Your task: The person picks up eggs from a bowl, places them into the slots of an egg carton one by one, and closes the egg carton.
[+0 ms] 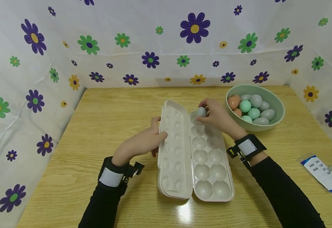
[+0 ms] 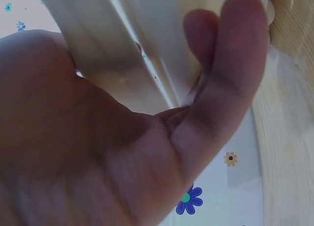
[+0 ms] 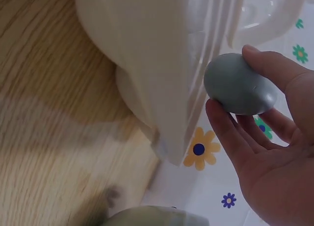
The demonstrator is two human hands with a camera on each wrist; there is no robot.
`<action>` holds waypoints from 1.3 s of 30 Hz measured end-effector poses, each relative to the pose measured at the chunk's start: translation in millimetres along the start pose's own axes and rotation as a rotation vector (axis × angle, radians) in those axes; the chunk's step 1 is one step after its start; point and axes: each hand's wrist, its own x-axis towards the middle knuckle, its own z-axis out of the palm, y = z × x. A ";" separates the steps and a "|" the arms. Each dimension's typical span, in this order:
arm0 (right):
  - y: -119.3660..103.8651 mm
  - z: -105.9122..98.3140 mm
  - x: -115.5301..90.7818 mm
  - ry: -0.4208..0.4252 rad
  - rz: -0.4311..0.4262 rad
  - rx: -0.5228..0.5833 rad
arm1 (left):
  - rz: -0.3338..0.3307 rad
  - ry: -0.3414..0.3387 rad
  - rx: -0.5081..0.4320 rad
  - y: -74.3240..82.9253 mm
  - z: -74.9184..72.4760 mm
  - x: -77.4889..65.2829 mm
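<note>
A white plastic egg box lies opened out, its lid (image 1: 175,152) tilted up on the left and its cupped tray (image 1: 208,172) flat on the right. My left hand (image 1: 143,139) holds the lid's outer edge, thumb over the inner face and fingers behind; the left wrist view shows those fingers bent around it. Between thumb and fingertips, my right hand (image 1: 215,114) pinches a grey-blue egg (image 3: 235,84) over the tray's far end. In the head view that egg overlaps the far-left cup. The nearer cups hold nothing.
A pale green bowl (image 1: 280,115) with several brown, mint and grey eggs (image 1: 253,113) stands at the back right, close beyond my right hand. A badge card (image 1: 322,172) lies on the wooden table (image 1: 103,126) at right. Flower-printed cloth (image 1: 171,69) rises behind.
</note>
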 end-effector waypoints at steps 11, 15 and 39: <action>2.8 11.9 0.6 -0.097 -0.024 -0.054 | -0.009 0.001 0.008 0.8 1.9 -0.3; 0.1 12.5 1.0 -0.115 -0.032 -0.057 | -0.011 0.007 0.012 2.1 2.0 -0.7; -1.3 12.3 -3.7 -0.119 -0.044 -0.004 | 0.001 0.021 0.034 3.6 0.7 -2.4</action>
